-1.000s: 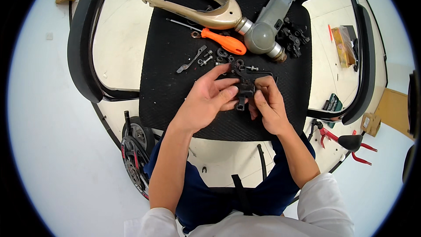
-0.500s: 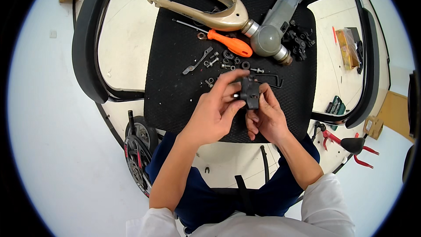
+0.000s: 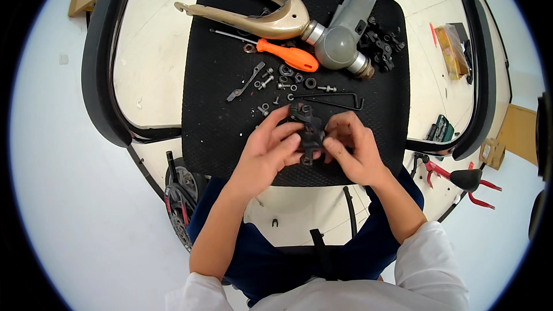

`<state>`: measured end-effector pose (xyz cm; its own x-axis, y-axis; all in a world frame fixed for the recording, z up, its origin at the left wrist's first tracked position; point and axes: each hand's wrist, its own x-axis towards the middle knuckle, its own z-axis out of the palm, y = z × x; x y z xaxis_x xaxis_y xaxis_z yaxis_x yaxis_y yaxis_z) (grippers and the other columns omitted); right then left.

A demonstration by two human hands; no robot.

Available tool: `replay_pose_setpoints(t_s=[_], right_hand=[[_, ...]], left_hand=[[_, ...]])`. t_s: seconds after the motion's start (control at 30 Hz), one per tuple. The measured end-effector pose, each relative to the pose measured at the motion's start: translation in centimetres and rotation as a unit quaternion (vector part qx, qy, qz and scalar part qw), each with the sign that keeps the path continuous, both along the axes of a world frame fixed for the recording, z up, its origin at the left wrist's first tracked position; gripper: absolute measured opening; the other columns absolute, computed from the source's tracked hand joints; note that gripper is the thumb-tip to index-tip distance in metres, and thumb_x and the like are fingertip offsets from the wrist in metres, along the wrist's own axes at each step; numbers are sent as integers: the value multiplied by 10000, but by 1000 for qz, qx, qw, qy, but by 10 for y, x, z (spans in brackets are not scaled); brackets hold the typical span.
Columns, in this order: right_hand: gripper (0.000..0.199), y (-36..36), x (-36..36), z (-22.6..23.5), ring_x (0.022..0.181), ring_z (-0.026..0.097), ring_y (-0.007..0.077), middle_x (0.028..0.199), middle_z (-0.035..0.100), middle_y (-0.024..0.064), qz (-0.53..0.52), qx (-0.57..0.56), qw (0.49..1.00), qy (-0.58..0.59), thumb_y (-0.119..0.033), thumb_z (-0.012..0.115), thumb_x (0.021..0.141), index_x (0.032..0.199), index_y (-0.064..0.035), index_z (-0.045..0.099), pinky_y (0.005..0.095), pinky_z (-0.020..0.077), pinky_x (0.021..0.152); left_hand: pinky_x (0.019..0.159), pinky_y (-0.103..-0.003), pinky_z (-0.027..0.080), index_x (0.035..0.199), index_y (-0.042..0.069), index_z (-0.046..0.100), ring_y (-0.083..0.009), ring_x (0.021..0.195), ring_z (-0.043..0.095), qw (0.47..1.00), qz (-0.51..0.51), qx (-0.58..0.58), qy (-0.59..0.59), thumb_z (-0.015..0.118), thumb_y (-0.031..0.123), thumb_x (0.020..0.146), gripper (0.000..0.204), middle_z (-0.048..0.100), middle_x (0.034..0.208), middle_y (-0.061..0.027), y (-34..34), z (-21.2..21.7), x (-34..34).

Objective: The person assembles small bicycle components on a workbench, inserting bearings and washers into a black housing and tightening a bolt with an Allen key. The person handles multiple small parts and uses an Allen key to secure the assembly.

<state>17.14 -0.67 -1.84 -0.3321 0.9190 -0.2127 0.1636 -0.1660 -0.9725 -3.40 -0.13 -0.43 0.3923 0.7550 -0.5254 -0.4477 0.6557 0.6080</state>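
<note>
Between both hands, above the near part of a black chair seat (image 3: 213, 126), is a dark mechanical part that looks like a bicycle brake caliper (image 3: 311, 132). My left hand (image 3: 262, 152) grips its left side between thumb and fingers. From the right, my right hand (image 3: 358, 150) pinches it, thumb in front and fingers curled behind. Just beyond the hands lie black hex keys (image 3: 340, 105), several small bolts (image 3: 266, 82), washers and rings (image 3: 310, 83), and a flat grey metal strip (image 3: 246, 82). The fingers partly hide the caliper.
An orange-handled screwdriver (image 3: 288, 55) lies below a beige bicycle fork (image 3: 288, 17), which meets a grey frame joint (image 3: 340, 47). Black parts (image 3: 381, 46) are heaped at the right. Armrests (image 3: 103, 57) flank the seat; a bicycle wheel (image 3: 187, 184) and red-black frame part (image 3: 452, 178) are on the floor.
The caliper has been turned over and brought slightly nearer and to the left, showing its open, jointed side. Both hands have shifted with it, uncovering more of the hex keys.
</note>
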Motion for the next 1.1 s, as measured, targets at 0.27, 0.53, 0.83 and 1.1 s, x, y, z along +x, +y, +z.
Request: replay_pose_setpoints(t_s=[0.27,0.53,0.83,1.1], right_hand=[[206,12,-2,7,682,647,161,871,633,91,-43,230,968,-95,24,720,785,979,5,654,251,523,588],[165,13,1,2,660,646,155,883,648,96,-24,269,957,-102,24,749,767,924,-5,707,238,522,585],[75,1,-18,-8,642,624,102,843,652,86,-115,33,993,4,3,713,845,827,44,652,228,499,541],[61,17,-11,-10,640,612,78,822,645,56,-180,-72,980,40,-16,704,865,906,24,682,207,475,527]], left_hand=[[581,-288,451,1258,-52,504,-205,824,610,993,20,-97,-63,409,93,962,343,624,1034,-135,8,-19,4],[557,-292,427,1271,-52,494,-196,763,587,993,11,-113,-14,408,83,971,340,617,977,-123,9,-12,13],[651,-289,445,1365,-8,424,-179,816,568,997,59,-51,-16,359,92,1002,382,589,1110,-113,1,-16,22],[739,-321,503,1373,11,428,-181,864,613,967,-68,109,218,393,75,1016,364,601,1092,-138,7,-9,11]])
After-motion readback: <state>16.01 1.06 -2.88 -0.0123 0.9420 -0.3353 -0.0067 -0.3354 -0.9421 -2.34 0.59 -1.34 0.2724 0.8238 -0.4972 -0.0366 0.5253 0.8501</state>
